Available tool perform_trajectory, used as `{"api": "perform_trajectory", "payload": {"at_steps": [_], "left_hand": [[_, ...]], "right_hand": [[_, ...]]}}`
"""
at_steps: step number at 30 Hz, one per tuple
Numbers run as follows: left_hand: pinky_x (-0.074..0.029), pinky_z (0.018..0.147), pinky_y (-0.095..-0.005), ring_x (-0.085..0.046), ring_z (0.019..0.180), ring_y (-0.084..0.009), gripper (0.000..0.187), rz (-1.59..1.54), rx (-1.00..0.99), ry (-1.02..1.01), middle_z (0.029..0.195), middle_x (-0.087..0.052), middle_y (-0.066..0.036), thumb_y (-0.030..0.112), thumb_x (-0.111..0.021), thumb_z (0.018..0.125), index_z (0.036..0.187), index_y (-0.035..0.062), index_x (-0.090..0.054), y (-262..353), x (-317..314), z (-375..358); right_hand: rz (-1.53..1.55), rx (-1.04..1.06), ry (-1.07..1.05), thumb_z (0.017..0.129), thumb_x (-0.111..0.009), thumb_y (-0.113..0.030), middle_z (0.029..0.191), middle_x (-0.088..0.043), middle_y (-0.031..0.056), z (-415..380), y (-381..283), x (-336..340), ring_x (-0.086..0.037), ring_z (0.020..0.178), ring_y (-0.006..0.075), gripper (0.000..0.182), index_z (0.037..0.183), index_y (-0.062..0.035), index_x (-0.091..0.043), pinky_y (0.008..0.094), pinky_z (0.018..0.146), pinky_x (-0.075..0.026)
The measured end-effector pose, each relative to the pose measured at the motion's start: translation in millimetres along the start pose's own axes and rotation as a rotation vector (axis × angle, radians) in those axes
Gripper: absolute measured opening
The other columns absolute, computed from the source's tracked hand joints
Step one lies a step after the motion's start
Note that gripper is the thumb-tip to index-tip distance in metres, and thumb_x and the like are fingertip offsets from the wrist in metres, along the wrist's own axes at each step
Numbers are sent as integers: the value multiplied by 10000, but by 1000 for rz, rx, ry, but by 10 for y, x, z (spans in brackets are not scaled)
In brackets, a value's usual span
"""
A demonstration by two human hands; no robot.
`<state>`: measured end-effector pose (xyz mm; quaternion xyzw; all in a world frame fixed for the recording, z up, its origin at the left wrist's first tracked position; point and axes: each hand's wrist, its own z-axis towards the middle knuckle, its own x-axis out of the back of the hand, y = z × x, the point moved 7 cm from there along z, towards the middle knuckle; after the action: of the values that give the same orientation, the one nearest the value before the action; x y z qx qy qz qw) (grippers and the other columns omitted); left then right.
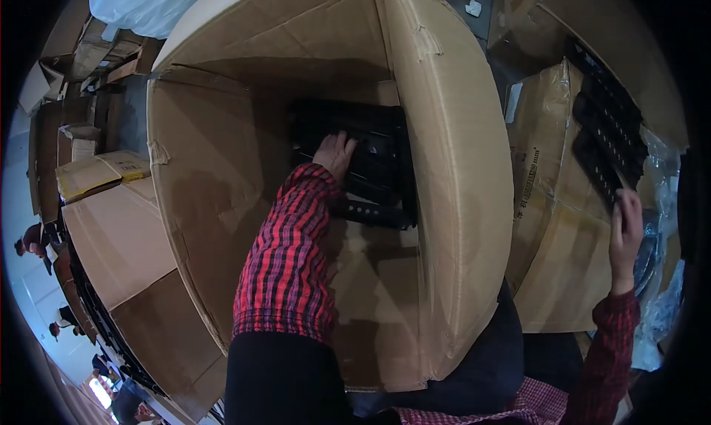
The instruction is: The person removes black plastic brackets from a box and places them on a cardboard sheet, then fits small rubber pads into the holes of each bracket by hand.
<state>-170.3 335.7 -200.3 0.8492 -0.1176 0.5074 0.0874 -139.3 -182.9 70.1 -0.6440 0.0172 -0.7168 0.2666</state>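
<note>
My left hand (pixel 337 155) reaches deep into a large open cardboard box (pixel 466 195). Its fingers lie over black parts (pixel 370 147) stacked at the box's far end, and no grip on one of them shows. A black strip with a row of holes (pixel 370 214) lies at the near side of that stack. Off to the right, my right hand (pixel 628 225) has its fingers closed at the lower end of a black perforated strip (pixel 595 162). Similar black strips (pixel 611 106) overlap just above it on a closed carton.
The closed taped carton (pixel 544 166) with printed text stands right of the open box. Clear plastic wrap (pixel 655 306) hangs at its right side. More cartons (pixel 122 232) are piled on the left, and a pale plastic bag (pixel 152 7) lies at top left. Several people are far left.
</note>
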Motion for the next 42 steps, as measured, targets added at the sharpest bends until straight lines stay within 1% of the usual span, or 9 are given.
{"api": "perform_trajectory", "payload": {"at_steps": [9,16,19,24,30,32,35,37,42], "left_hand": [[-328,976,-444,-462,1168,-294,775,9,-40,-167,1212,-496,-152,300,-801,519,1206,112,-496,112,18,74],[-354,944,-419,-506,1107,-290,734,76,-8,-47,1158,-528,-142,304,-790,549,1192,105,-497,136,2,-123],[-382,895,-394,-530,1043,-282,726,-8,-166,-169,1061,-574,-131,320,-791,552,1175,95,-493,328,-61,-324],[-416,842,-393,-573,928,-297,542,-101,-240,31,947,-611,-129,306,-766,572,1006,58,-557,474,136,-427],[-443,844,-411,-593,881,-342,466,-241,-265,-271,843,-625,-163,250,-723,574,967,37,-589,682,253,-787],[-436,869,-411,-585,944,-327,481,-259,-187,-412,931,-624,-153,265,-745,539,942,39,-610,701,38,-901],[-427,870,-443,-518,1083,-316,477,-231,-183,-256,1134,-563,-152,243,-752,527,940,40,-626,701,-91,-842],[-330,1017,-481,-290,1325,-312,444,-255,-163,-293,1378,-381,-129,186,-729,577,1001,92,-639,706,-108,-825],[-164,1114,-521,-117,1385,-380,517,-124,-182,-187,1456,-236,-150,193,-738,560,1068,147,-655,494,-109,-743]], "right_hand": [[322,-203,-173,877,-466,84,980,-544,119,-923,-438,-113,-552,852,191,269,1117,27,-571,272,780,-453],[434,-298,-143,881,-482,68,949,-547,114,-1266,-579,-179,-546,798,175,234,1088,32,-585,270,716,-462],[448,-332,-147,879,-487,67,938,-550,113,-1330,-585,-261,-545,792,171,213,1067,42,-584,267,710,-461],[488,-310,-172,878,-490,73,932,-554,112,-1219,-687,-376,-545,786,166,194,1047,46,-581,263,704,-459],[514,-334,-148,874,-487,80,935,-557,110,-1314,-666,-386,-549,788,167,208,1050,37,-590,265,706,-461],[486,-349,-212,874,-487,79,936,-560,114,-1302,-675,-435,-554,794,172,207,1048,38,-592,269,712,-466],[520,-337,-214,876,-484,75,936,-564,114,-1313,-707,-486,-558,795,173,203,1046,40,-590,269,716,-468],[517,-344,-223,877,-482,74,935,-566,114,-1292,-722,-490,-561,793,173,205,1048,38,-589,270,715,-469],[512,-361,-261,878,-477,76,937,-568,116,-1347,-724,-542,-567,784,174,215,1056,29,-587,270,712,-471]]}}
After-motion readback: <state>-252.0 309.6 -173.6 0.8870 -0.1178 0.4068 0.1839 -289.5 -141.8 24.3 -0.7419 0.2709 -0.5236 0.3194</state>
